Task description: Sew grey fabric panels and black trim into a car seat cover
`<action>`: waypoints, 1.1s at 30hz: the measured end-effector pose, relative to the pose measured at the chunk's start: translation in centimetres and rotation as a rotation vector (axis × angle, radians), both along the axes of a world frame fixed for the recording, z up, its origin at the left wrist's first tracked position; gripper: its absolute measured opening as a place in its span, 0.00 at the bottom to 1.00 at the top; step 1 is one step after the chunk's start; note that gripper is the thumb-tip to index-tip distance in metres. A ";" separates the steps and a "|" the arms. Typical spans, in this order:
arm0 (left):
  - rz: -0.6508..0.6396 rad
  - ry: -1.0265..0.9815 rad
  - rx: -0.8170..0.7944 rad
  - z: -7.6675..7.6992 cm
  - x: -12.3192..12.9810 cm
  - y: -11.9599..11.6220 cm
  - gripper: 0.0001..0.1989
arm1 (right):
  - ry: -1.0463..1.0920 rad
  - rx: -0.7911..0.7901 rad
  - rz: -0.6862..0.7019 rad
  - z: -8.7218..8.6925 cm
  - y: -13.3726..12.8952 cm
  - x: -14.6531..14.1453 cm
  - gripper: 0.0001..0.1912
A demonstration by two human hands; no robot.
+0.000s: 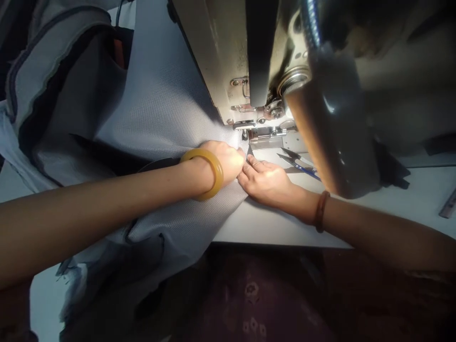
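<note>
Grey woven fabric runs in folds up to the needle area of a sewing machine. Just in front of the presser foot, my left hand, with a yellow bangle at its wrist, is closed on the bunched fabric. My right hand touches the left one and pinches the fabric's right edge, where a dark strip shows between the fingers and the foot. Fingertips of the left hand are partly hidden. Thread snips with blue on them lie to the right of my right hand.
A white table carries the work, its front edge close to my lap. A large lamp-like shade hangs at the right of the needle. More dark-edged fabric is heaped at the left. A ruler-like strip lies far right.
</note>
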State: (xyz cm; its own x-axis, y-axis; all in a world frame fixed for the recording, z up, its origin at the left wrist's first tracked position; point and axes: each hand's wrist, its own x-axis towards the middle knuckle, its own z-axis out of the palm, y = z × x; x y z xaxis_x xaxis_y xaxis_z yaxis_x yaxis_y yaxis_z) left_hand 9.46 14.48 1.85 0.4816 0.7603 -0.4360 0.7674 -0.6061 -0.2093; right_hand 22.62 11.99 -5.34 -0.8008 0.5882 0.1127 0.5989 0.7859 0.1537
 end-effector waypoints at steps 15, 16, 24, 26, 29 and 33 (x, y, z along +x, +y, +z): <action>-0.084 0.017 0.233 2.8 -4.4 -0.4 0.16 | 0.265 -0.132 0.227 -0.9 0.8 2.1 0.28; -0.051 0.037 0.284 3.5 -6.3 -0.2 0.19 | 0.288 -0.133 0.243 -1.2 0.7 2.3 0.29; 0.066 -0.069 0.374 6.9 -13.0 -0.3 0.19 | 0.102 -0.116 0.132 -1.2 -0.7 -0.3 0.27; 0.029 -0.026 0.434 6.9 -8.9 -3.1 0.13 | 0.034 -0.123 0.093 -1.1 -0.9 -1.2 0.20; -0.166 -0.018 0.154 5.6 -3.5 -7.8 0.13 | -0.018 -0.153 0.068 -1.1 -0.8 -1.4 0.15; 0.034 0.018 0.123 2.7 -3.8 -10.1 0.10 | 0.041 -0.142 0.041 -0.7 -0.3 0.0 0.16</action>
State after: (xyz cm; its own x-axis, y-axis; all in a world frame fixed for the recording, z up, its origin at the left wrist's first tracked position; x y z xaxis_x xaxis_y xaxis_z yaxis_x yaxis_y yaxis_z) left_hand 5.65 4.41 4.53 0.4480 0.8242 -0.3464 0.7823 -0.5490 -0.2943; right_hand 22.66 11.65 -6.07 -0.8208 0.5677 0.0634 0.5696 0.8218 0.0153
